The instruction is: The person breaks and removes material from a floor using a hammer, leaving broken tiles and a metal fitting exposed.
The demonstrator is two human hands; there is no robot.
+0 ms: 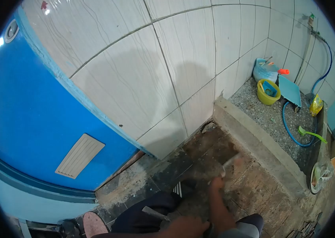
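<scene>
A blurred right hand (216, 183) hovers over grimy floor (270, 190), the left hand (187, 227) near a grey bar (154, 213); neither hand's grip can be told.

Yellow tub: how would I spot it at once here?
Look to the raised, speckled floor at upper right. Near its far corner, the yellow tub stands just in front of a pale-blue bag. Unlike the crumpled yellow packet farther right, it is round and open, with something blue inside.

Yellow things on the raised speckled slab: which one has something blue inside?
The round yellow tub by the light-blue bag: its open top shows something blue. The yellow packet, farther right, shows no contents.
</scene>
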